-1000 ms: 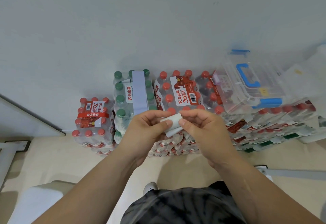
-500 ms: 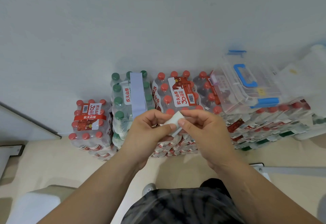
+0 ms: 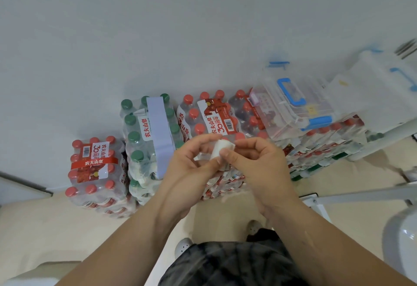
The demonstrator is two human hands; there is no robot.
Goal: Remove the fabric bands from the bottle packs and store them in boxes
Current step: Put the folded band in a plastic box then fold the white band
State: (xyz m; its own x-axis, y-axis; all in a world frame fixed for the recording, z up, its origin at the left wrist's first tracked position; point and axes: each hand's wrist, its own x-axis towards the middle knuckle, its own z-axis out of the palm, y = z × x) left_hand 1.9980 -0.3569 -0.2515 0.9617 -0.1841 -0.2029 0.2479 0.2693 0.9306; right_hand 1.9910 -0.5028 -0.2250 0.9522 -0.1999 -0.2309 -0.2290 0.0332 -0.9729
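Observation:
My left hand (image 3: 191, 168) and my right hand (image 3: 257, 166) meet in front of the bottle packs and together hold a small rolled white fabric band (image 3: 220, 153). Both thumbs and fingers pinch it. Behind the hands, a pale blue fabric band (image 3: 159, 134) wraps over a green-capped bottle pack (image 3: 137, 141). A red-capped pack (image 3: 209, 116) stands to its right. A clear plastic box with a blue handle (image 3: 293, 107) lies on top of the stacked packs at the right.
A lower red-capped pack (image 3: 94, 170) sits on the floor at the left. More packs (image 3: 320, 150) are stacked at the right under the box. A second clear box (image 3: 383, 82) is at the far right. The white wall is behind; a metal frame (image 3: 361, 195) crosses the floor.
The band looks more tightly rolled between my fingers, and my hands have shifted slightly. The view has swung a little to the right.

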